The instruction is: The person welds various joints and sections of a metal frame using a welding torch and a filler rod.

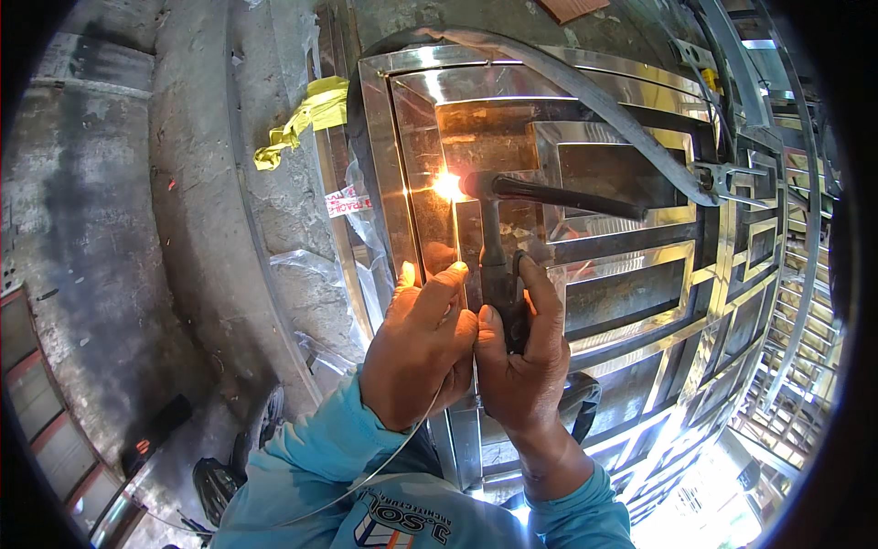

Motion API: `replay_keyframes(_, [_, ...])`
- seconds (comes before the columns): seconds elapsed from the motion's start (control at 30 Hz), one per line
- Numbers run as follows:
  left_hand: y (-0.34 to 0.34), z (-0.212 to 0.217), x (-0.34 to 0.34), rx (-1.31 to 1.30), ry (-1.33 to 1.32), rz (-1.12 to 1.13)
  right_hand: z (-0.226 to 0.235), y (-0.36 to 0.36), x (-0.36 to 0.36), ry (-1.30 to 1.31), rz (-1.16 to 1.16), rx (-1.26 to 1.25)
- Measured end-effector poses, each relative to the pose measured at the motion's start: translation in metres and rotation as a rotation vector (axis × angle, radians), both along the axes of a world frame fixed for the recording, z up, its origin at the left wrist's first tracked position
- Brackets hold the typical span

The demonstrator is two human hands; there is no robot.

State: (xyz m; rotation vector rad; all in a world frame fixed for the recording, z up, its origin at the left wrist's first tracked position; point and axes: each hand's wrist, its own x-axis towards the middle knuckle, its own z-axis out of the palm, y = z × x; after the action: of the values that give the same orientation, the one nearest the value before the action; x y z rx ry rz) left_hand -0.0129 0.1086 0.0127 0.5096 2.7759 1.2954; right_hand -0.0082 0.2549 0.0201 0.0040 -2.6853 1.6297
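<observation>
My right hand is wrapped round the handle of a black TIG welding torch, its thumb and fingers along the grip. The torch's long dark back cap points right. At its nozzle a bright arc glows against a shiny metal frame, beside an upright seam. My left hand pinches a thin filler rod whose upper end reaches up to the arc. The rod's lower length trails back past my left sleeve. Glare hides the weld spot itself. Both hands sit close together just below the arc.
A grey sleeved cable curves over the frame toward a metal clamp at right. Polished bars form a grid pattern across the panel. Yellow tape and torn clear plastic lie on the left. Concrete floor extends beyond.
</observation>
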Motion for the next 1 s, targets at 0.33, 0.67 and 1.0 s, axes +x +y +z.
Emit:
replay_keyframes(0.33, [-0.001,-0.002,0.008,0.012,-0.020,0.051,-0.003,0.005,0.003,-0.009,0.053,0.028])
replay_keyframes(0.67, [0.000,0.007,0.000,-0.045,-0.035,0.030,0.000,0.000,0.003,0.000,0.001,0.046])
replay_keyframes(1.0, [-0.003,-0.007,0.008,0.024,-0.018,0.031,-0.002,0.000,0.005,-0.028,0.014,0.033])
